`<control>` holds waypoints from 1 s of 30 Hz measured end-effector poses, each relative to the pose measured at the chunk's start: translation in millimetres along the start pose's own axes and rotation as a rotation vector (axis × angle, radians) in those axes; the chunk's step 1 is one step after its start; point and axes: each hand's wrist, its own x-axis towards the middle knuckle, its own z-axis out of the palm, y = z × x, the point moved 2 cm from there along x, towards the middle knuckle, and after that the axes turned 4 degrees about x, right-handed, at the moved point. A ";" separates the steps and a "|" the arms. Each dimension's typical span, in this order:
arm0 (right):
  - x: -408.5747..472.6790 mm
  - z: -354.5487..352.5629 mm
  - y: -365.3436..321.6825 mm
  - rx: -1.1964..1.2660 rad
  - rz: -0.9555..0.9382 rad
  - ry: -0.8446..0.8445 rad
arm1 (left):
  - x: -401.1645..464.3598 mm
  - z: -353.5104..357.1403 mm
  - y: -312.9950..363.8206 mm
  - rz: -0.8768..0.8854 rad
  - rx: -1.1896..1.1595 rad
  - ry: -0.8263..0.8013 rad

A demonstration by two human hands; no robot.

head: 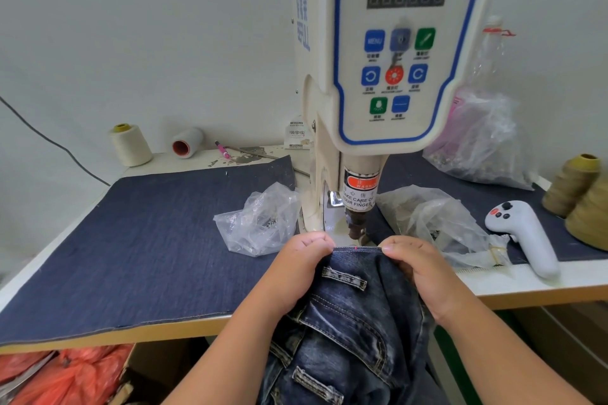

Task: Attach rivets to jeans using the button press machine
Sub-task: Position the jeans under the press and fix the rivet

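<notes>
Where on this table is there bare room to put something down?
The widest bare patch is the denim cloth left of the clear bag, in front of the thread cones. Right of the machine it is crowded: bags, white handheld controller, thread cones.

The dark blue cloth (138, 240) on the left side of the table is bare — a hand could pass there. 2 crinkly plastic bags (260, 223) (431, 223) crowd the press head (357, 223), 1 on each side.
</notes>
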 end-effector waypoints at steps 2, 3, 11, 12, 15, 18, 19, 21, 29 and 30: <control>0.1 -0.7 0.6 -0.006 0.006 0.001 | 0.1 -0.2 -0.1 0.004 0.007 0.001; 0.3 -0.9 0.8 -0.004 0.009 -0.001 | 0.1 -0.2 0.0 0.005 0.012 0.003; 1.3 -2.0 2.4 0.049 0.006 -0.010 | -0.2 0.3 -0.1 0.012 -0.004 0.004; 1.3 -2.0 2.6 0.054 0.007 -0.016 | -0.1 0.4 0.2 0.012 -0.003 0.004; 1.2 -2.2 2.9 0.060 0.005 -0.017 | -0.3 0.4 0.3 0.011 0.000 0.004; 1.0 -2.2 2.7 0.044 -0.004 -0.022 | -0.3 0.2 0.0 0.011 0.000 0.006; 0.7 -2.0 2.5 0.051 -0.004 -0.028 | -0.5 0.4 0.0 0.011 -0.005 0.007; 0.2 -1.7 1.9 0.061 0.001 -0.034 | -0.5 0.4 0.1 0.011 -0.005 0.009; -2.0 -0.4 -0.7 0.063 0.005 -0.039 | 1.3 -0.1 -3.0 -0.003 -0.012 -0.001; -2.3 -0.2 -1.2 0.067 0.004 -0.042 | 1.5 -0.1 -3.1 -0.003 -0.013 -0.001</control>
